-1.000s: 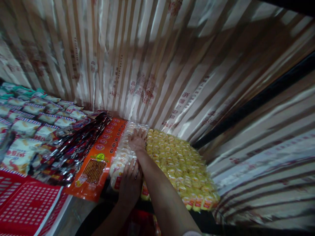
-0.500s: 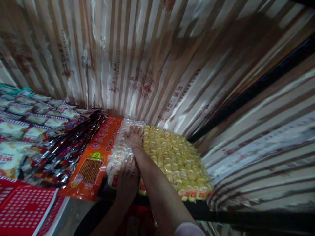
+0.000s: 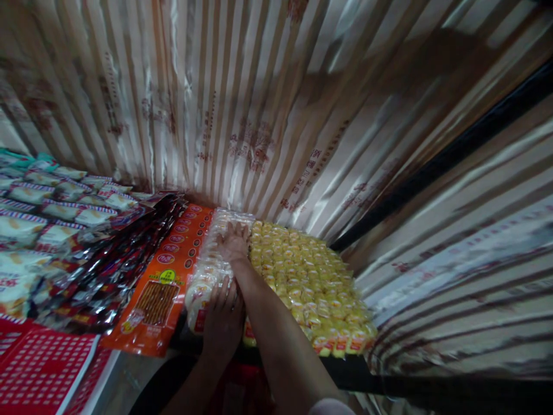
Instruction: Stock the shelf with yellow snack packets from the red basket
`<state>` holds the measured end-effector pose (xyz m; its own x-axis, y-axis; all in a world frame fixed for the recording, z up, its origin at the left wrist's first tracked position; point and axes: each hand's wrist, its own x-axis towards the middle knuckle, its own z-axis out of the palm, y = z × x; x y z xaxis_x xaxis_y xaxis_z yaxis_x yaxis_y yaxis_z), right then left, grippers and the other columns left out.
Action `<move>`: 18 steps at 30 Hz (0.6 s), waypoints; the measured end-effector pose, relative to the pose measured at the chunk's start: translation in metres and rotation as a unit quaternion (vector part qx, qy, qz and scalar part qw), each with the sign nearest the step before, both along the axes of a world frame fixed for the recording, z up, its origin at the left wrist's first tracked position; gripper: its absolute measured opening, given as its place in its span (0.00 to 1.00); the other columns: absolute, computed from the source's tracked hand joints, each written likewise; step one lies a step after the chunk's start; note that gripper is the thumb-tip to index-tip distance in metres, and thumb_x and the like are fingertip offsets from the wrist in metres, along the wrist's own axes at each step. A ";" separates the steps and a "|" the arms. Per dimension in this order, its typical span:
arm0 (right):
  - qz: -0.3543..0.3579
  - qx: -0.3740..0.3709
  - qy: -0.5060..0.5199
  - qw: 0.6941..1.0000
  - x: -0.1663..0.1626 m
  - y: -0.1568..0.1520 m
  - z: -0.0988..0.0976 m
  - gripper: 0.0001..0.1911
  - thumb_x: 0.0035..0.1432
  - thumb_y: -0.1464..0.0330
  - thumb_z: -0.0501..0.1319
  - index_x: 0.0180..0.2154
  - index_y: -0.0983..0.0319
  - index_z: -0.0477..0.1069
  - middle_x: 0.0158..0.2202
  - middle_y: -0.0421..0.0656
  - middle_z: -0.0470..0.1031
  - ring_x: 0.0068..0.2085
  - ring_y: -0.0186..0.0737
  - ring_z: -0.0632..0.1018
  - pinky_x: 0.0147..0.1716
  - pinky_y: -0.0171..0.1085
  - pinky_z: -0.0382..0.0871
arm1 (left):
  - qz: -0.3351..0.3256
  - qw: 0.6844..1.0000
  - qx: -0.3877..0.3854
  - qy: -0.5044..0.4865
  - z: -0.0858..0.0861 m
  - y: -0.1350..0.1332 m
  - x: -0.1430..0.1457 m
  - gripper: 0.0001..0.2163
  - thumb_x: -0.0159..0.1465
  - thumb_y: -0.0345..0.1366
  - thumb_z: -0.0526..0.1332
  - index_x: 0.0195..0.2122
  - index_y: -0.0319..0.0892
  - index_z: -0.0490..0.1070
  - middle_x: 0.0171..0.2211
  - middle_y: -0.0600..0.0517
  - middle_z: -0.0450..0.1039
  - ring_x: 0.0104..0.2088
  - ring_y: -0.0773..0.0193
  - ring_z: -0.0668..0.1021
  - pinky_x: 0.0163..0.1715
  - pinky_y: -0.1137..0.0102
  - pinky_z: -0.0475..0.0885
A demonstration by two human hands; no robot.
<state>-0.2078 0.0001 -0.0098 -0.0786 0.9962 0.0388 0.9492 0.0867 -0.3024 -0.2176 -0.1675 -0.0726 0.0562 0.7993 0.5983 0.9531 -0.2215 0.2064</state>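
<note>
My right hand [image 3: 234,245] lay flat, fingers spread, on the clear-wrapped pale snack packs [image 3: 206,275]. My left hand [image 3: 223,316] rested open-fingered on their near end, beside the yellow packs [image 3: 311,282].

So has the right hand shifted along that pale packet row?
No. The right hand rests at the far end of the pale packet row, as before.

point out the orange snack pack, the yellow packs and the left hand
orange snack pack [image 3: 158,300], head view, on its printed front
yellow packs [image 3: 311,282], head view, middle of the block
left hand [image 3: 222,323], head view, back of hand
</note>
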 end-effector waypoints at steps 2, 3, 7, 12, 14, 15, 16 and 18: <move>-0.001 0.001 0.000 1.000 0.000 0.001 -0.001 0.33 0.58 0.53 0.47 0.62 0.56 0.47 0.66 0.43 0.43 0.65 0.56 0.40 0.57 0.56 0.45 | -0.003 1.000 -0.001 -0.003 0.002 0.000 0.000 0.16 0.64 0.35 0.50 0.51 0.41 0.68 0.55 0.44 0.66 0.58 0.53 0.63 0.59 0.52 0.55; -0.001 0.003 0.002 1.000 0.000 0.001 -0.001 0.33 0.58 0.54 0.47 0.62 0.56 0.47 0.66 0.44 0.43 0.65 0.56 0.40 0.57 0.56 0.45 | -0.004 1.000 -0.001 -0.004 0.003 0.000 0.000 0.17 0.64 0.35 0.50 0.51 0.41 0.68 0.55 0.45 0.65 0.58 0.52 0.63 0.59 0.52 0.55; -0.002 0.003 0.008 1.000 0.001 0.003 0.001 0.33 0.57 0.54 0.49 0.62 0.55 0.48 0.65 0.43 0.45 0.64 0.56 0.42 0.57 0.56 0.45 | 0.002 1.000 0.008 -0.006 0.004 0.000 0.000 0.18 0.63 0.35 0.50 0.53 0.40 0.66 0.57 0.45 0.63 0.59 0.52 0.63 0.59 0.53 0.55; -0.006 0.001 0.008 1.000 0.000 0.004 0.001 0.33 0.56 0.53 0.50 0.61 0.54 0.50 0.66 0.44 0.42 0.64 0.57 0.43 0.56 0.57 0.47 | 0.007 1.000 0.006 0.005 0.002 0.001 0.000 0.18 0.63 0.35 0.50 0.54 0.41 0.65 0.58 0.45 0.62 0.59 0.54 0.63 0.59 0.54 0.55; -0.015 0.008 0.006 1.000 0.000 0.005 0.000 0.33 0.55 0.53 0.51 0.61 0.54 0.51 0.66 0.45 0.38 0.64 0.60 0.41 0.55 0.58 0.48 | 0.005 1.000 0.002 0.003 0.000 0.001 0.000 0.18 0.63 0.36 0.50 0.54 0.41 0.65 0.57 0.46 0.62 0.59 0.53 0.63 0.59 0.54 0.55; -0.018 0.010 0.005 1.000 0.000 0.005 -0.001 0.33 0.55 0.53 0.52 0.61 0.55 0.51 0.67 0.46 0.36 0.64 0.62 0.41 0.55 0.59 0.48 | 0.007 1.000 0.000 0.002 0.000 0.001 0.001 0.18 0.64 0.36 0.50 0.53 0.41 0.66 0.57 0.46 0.63 0.59 0.54 0.63 0.59 0.55 0.55; -0.020 0.011 0.004 1.000 0.000 0.005 -0.001 0.34 0.54 0.52 0.52 0.60 0.55 0.52 0.67 0.46 0.34 0.64 0.63 0.41 0.54 0.59 0.48 | 0.008 1.000 -0.002 0.002 -0.001 0.002 0.001 0.18 0.64 0.36 0.50 0.53 0.42 0.66 0.57 0.47 0.63 0.59 0.54 0.63 0.59 0.55 0.55; -0.021 0.009 0.004 1.000 0.000 0.005 -0.002 0.34 0.54 0.52 0.52 0.60 0.56 0.52 0.67 0.47 0.33 0.63 0.65 0.41 0.54 0.60 0.48 | 0.011 1.000 -0.004 0.002 -0.001 0.002 0.001 0.17 0.64 0.37 0.50 0.53 0.42 0.66 0.57 0.47 0.64 0.59 0.54 0.63 0.59 0.56 0.55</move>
